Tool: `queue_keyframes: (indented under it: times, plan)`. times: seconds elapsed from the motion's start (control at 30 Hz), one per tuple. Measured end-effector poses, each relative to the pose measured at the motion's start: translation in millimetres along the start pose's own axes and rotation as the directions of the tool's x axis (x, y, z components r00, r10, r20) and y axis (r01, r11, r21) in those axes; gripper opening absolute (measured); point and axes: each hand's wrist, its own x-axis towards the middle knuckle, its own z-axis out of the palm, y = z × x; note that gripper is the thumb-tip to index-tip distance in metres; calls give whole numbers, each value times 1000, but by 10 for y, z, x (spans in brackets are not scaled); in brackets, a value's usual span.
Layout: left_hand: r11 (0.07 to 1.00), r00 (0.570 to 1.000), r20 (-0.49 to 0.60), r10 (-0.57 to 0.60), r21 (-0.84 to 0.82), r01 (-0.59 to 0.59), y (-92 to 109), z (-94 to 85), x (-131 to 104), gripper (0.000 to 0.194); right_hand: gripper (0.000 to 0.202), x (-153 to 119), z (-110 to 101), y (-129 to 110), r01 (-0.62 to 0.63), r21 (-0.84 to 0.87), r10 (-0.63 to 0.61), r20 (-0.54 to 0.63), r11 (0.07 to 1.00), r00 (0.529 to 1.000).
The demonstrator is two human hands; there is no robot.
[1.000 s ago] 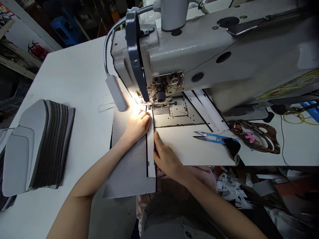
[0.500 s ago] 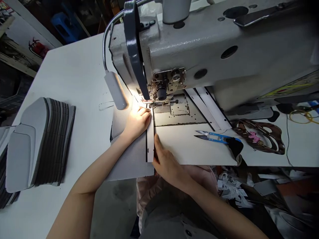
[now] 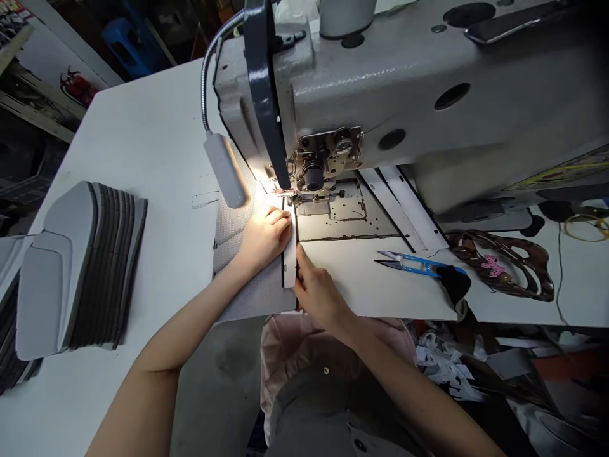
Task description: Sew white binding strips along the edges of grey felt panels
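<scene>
A white strip (image 3: 289, 266) with a dark edge lies along the right side of a grey fabric panel (image 3: 257, 289), its far end under the presser foot of the sewing machine (image 3: 352, 95). My left hand (image 3: 266, 238) presses on the strip and fabric just in front of the needle area, fingers held together. At the right edge of the strip, close to its near end, my right hand (image 3: 323, 295) has its fingers closed on the edge, one finger pointing forward along it. Its fingertips are partly hidden. The needle point is lost in the lamp's glare.
A lit lamp (image 3: 226, 170) hangs left of the machine head. Blue thread snips (image 3: 413, 263) and a brown hair clip (image 3: 507, 263) lie at right, near more white strips (image 3: 404, 206). Stacked grey padded pieces (image 3: 90, 273) stand on the left of the white table (image 3: 166, 127).
The white strip and grey fabric have slid forward under the machine, so their near ends are farther from me. My right hand has moved forward with them; the left stays near the needle.
</scene>
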Motion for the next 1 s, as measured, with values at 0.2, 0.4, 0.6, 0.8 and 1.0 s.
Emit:
queue_keyframes:
  times: [0.2,0.4,0.6,0.8,1.0]
  plan:
    - [999,999,-20,35,34,-35,-118,26,140,24,71,103,-112,-32,-5,50,5,2,999,1000]
    - [998,999,-29,35,61,-33,-219,71,248,27,78,253,-162,3,-16,31,17,-53,999,998]
    - [999,1000,-17,15,29,-14,-145,50,169,27,73,390,-192,29,45,49,-35,-174,998,984]
    - [996,999,-38,-2,-93,-1,110,-27,-150,21,75,221,-158,24,7,112,9,-140,994,990]
    - [993,998,-65,-23,-121,15,245,-55,-349,22,86,64,-76,67,-33,320,72,-112,947,991]
